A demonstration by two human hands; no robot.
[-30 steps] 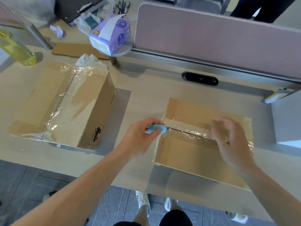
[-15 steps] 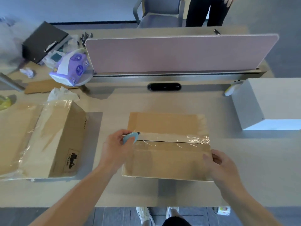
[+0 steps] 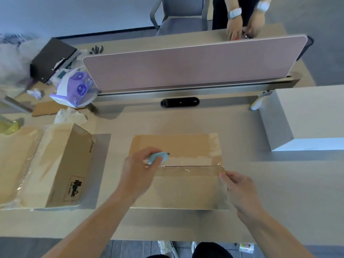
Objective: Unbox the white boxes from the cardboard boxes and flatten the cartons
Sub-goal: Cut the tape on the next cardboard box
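Far left on your desk [image 3: 279,192] there's a yellow bottle [image 3: 7,126] at the frame edge. Just right of it sits the left carton [image 3: 61,164], closed, with shiny clear tape all over its top. Beyond that one, further back, a purple tissue pack [image 3: 74,90] leans at the end of the pink divider [image 3: 186,66].

Moving to the middle: the middle carton [image 3: 178,190] lies flat-topped right in front of you, flaps shut, with a strip of clear tape running left to right along the seam. A thin dark line shows along the seam from your left hand out to the right edge.

Your left hand [image 3: 139,168] is over the carton's left end, with its fingers [image 3: 153,151] curled round a little light-blue cutter [image 3: 158,157]. The cutter's tip points right and sits on the tape just to the far side of the seam.

Your right hand [image 3: 240,190] is at the carton's right edge, just near of the seam end. Its fingers [image 3: 226,176] are bent and close together, thumb on the top rim and the rest down the side, gripping that edge.

Far right, a big white box [image 3: 305,116] stands on the desk, well apart from the middle carton and already out of any cardboard.
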